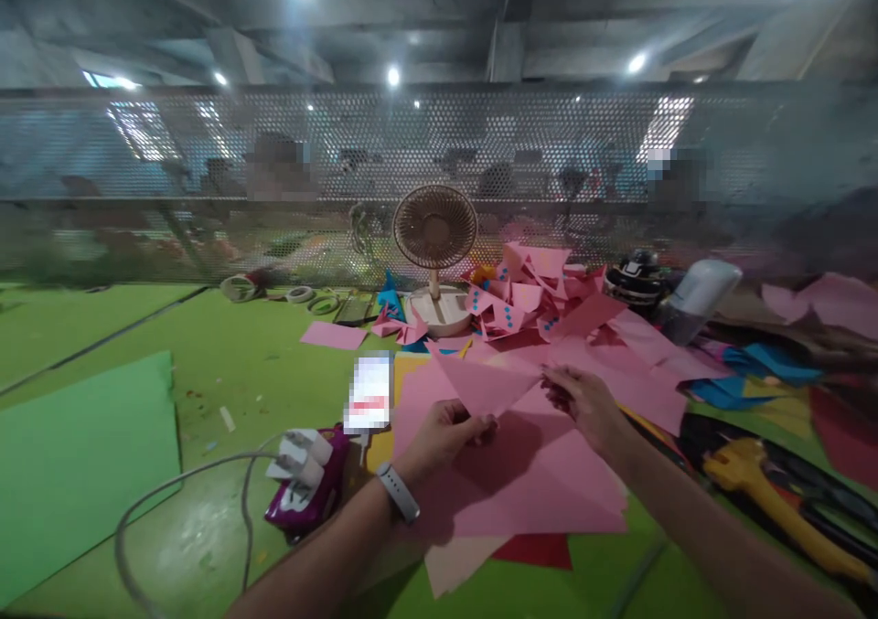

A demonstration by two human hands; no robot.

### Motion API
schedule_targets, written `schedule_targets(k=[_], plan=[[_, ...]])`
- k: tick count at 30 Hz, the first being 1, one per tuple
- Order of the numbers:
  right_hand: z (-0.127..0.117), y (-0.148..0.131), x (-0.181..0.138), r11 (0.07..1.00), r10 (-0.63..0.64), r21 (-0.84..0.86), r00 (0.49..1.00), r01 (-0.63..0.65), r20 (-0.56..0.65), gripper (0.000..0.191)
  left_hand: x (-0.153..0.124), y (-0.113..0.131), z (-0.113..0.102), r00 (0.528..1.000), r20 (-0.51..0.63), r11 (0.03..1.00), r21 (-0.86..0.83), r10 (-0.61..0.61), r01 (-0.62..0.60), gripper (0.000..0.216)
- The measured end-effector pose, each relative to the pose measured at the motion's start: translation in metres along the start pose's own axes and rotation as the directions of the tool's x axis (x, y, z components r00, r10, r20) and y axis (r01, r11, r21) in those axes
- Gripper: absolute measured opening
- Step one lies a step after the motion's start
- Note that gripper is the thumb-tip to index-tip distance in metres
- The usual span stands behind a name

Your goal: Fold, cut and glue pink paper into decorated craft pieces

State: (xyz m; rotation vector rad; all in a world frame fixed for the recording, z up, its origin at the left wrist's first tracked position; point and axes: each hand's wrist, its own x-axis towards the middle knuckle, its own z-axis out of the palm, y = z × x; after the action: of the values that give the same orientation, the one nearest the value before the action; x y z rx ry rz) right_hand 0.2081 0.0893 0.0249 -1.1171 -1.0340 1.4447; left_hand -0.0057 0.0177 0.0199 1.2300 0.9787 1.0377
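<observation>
Both hands hold up a folded pink paper triangle (488,383) over a green table (226,354). My left hand (445,432), with a grey watch at the wrist, pinches the triangle's lower left edge. My right hand (583,401) pinches its right corner. Under the hands lies a stack of pink paper sheets (541,486). Behind it sits a heap of folded pink paper pieces with blue dots (531,301).
A small beige fan (434,235) stands at the back centre before a perforated metal screen. A purple power strip (308,486) with white plugs and a cable lies left. A green sheet (75,459) is far left. A yellow tool (768,491), bottles and coloured paper lie right.
</observation>
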Motion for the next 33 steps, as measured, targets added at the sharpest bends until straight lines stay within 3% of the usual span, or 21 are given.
schedule_targets(k=[3, 6, 9, 15, 22, 28, 33], plan=[[0.005, 0.001, -0.006, 0.999, 0.048, 0.019, 0.998, -0.048, 0.04, 0.037, 0.0, 0.001, 0.001, 0.999, -0.034, 1.0, -0.008, 0.006, -0.006, 0.034], [0.018, 0.011, -0.021, 0.992, 0.118, -0.073, 0.966, -0.104, 0.23, 0.038, -0.001, 0.002, 0.003, 0.999, -0.033, 1.0, -0.017, 0.007, -0.007, 0.035], [0.029, 0.021, -0.034, 0.988, 0.096, -0.146, 0.941, -0.05, 0.324, 0.032, -0.003, 0.003, 0.006, 1.0, 0.015, 1.0, -0.018, 0.024, -0.024, 0.036], [0.027, 0.019, -0.032, 0.996, 0.044, -0.085, 0.977, -0.027, 0.209, 0.026, -0.002, 0.001, 0.006, 1.0, 0.004, 1.0, 0.012, 0.004, -0.004, 0.035], [0.017, 0.012, -0.022, 1.0, -0.005, -0.012, 0.982, 0.007, 0.186, 0.021, 0.0, 0.0, 0.003, 1.0, -0.019, 1.0, -0.028, -0.015, 0.014, 0.033], [0.007, 0.006, -0.009, 1.0, 0.018, 0.019, 0.997, -0.019, 0.077, 0.029, 0.002, -0.002, 0.002, 1.0, -0.024, 0.998, -0.062, -0.006, 0.004, 0.031], [0.009, 0.006, -0.011, 0.993, 0.058, -0.111, 0.985, -0.04, 0.162, 0.037, 0.002, -0.001, 0.003, 1.0, 0.008, 0.999, -0.033, 0.017, -0.017, 0.03]])
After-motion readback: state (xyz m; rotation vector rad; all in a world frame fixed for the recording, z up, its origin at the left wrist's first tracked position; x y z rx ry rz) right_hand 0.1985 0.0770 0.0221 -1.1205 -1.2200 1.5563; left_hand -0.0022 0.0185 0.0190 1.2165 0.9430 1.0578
